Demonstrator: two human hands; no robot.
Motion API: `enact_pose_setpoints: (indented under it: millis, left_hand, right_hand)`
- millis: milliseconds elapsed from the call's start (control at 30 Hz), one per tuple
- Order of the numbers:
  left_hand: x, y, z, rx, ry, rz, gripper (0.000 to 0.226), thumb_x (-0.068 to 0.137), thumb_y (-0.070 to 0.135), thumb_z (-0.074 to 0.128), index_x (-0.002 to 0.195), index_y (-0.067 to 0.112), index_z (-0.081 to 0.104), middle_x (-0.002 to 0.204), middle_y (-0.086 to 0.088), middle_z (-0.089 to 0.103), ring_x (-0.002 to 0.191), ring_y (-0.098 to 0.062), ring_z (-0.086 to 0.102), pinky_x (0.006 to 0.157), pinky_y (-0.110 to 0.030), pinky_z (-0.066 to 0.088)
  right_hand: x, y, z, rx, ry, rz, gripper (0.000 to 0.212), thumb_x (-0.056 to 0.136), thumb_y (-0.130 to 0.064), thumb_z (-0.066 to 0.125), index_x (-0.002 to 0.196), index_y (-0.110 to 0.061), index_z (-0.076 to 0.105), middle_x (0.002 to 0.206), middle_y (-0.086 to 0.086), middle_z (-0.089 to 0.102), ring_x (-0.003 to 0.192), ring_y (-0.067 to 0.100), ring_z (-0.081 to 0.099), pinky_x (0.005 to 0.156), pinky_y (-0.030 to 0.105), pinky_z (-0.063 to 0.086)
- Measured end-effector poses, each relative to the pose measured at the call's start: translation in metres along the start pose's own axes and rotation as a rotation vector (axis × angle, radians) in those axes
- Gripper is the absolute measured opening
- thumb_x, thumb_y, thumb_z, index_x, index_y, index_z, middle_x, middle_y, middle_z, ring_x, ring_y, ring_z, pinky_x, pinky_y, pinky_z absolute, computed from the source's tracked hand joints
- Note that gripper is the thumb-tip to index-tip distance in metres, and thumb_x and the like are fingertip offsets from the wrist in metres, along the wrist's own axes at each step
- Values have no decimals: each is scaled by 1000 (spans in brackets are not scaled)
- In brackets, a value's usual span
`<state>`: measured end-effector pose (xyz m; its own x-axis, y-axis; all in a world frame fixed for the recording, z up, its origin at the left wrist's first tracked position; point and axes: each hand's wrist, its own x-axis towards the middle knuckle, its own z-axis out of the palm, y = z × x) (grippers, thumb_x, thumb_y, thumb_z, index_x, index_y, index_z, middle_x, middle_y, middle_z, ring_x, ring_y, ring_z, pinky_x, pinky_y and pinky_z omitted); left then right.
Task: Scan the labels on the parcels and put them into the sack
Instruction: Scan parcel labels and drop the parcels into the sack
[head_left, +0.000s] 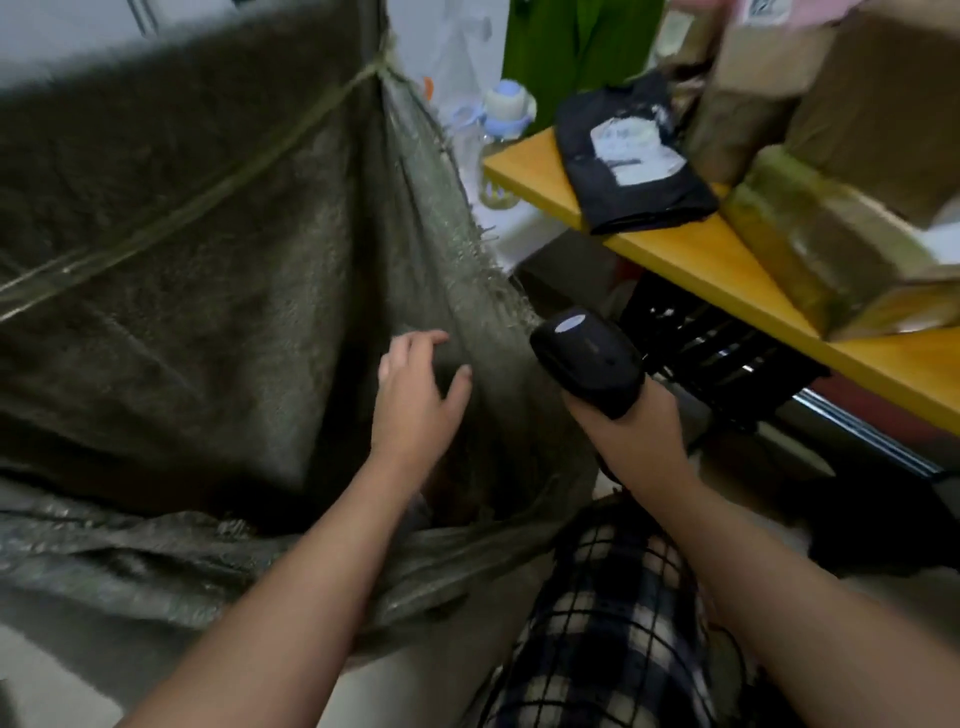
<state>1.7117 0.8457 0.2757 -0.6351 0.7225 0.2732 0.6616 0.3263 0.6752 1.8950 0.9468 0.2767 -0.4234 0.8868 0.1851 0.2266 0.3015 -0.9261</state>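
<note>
Left hand (415, 395) hovers over the sack (218, 291) mouth, fingers loosely spread, holding nothing. My right hand (631, 434) grips the scanner (587, 358). A black parcel (639, 192) lies label-up near the left corner of the bench (727, 270). I judge it best to scan it flat, then drop it in deep.

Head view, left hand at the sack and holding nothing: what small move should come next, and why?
Probably the left hand should leave the sack and reach for the black parcel on the yellow table. That hand is open and holds nothing, the right hand grips the scanner, and the parcel's white label faces up, near the table's edge.
</note>
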Motion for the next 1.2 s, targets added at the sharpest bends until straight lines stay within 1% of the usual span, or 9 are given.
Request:
enact_pose_setpoints:
  millis: [100, 200, 400, 533, 667, 800, 933, 1033, 1200]
  left_hand:
    - [0, 58, -13, -88, 24, 121, 36, 88, 23, 64, 122, 12, 54, 123, -4, 48, 118, -20, 44, 101, -28, 33]
    - [1, 113, -20, -167, 8, 235, 36, 88, 20, 64, 121, 10, 55, 116, 1, 46, 115, -22, 47, 100, -30, 35]
    - [3, 212, -14, -207, -79, 415, 42, 91, 28, 62, 127, 11, 50, 118, 1, 43, 118, -21, 46, 99, -31, 39]
    - [18, 267, -1, -107, -121, 516, 48, 91, 38, 60, 131, 15, 46, 124, -4, 42, 120, -23, 44, 101, -32, 38]
    - [54, 305, 7, -102, -162, 488, 59, 90, 47, 57, 137, 18, 39, 134, -9, 36, 125, -26, 39, 106, -42, 37]
    - [108, 347, 18, -133, -198, 437, 64, 87, 53, 57, 137, 18, 39, 140, -14, 35, 131, -32, 35, 108, -49, 34]
    - [168, 389, 31, 10, -335, 464, 108, 62, 86, 53, 142, 15, 33, 146, -12, 37, 131, -31, 38, 105, -52, 38]
    - [195, 405, 46, 26, -445, 479, 121, 52, 80, 70, 142, 12, 28, 141, -9, 46, 127, -29, 45, 103, -47, 40]
    - [203, 413, 67, 17, -337, 530, 106, 61, 60, 76, 141, 9, 29, 133, -11, 45, 117, -29, 48, 92, -35, 43]
  right_hand:
    - [-6, -29, -36, 3, 58, -35, 30, 77, -10, 79, 79, -34, 60, 63, -23, 64, 66, -13, 59, 57, 3, 41]
    - [-17, -58, -77, 48, 139, -69, 22, 77, -11, 78, 92, -23, 66, 76, -19, 66, 71, -14, 59, 63, 3, 41]
    - [-37, -105, -166, 66, 298, -90, 20, 79, -12, 76, 90, -25, 66, 75, -12, 66, 72, 4, 59, 65, 23, 46]
    - [-28, -130, -219, 65, 415, -66, 25, 79, -14, 75, 100, -24, 66, 85, -13, 67, 84, 0, 62, 68, 14, 47]
    - [-6, -148, -251, 93, 444, 32, 19, 81, -21, 73, 100, -18, 69, 88, 3, 71, 90, 24, 67, 82, 45, 55]
    - [34, -170, -273, 272, 419, 92, 29, 80, -27, 74, 108, -26, 67, 99, -3, 72, 101, 17, 65, 89, 38, 50]
    - [88, -194, -294, 575, 349, 205, 16, 86, -27, 68, 100, -19, 66, 73, -2, 75, 73, 14, 73, 62, 30, 53]
    - [114, -194, -299, 701, 325, 261, 11, 90, -22, 64, 95, -13, 66, 63, -1, 72, 58, 11, 71, 47, 23, 53]
    - [126, -179, -304, 695, 382, 271, 20, 87, -25, 69, 100, -10, 66, 68, 0, 74, 69, 13, 73, 70, 31, 59]
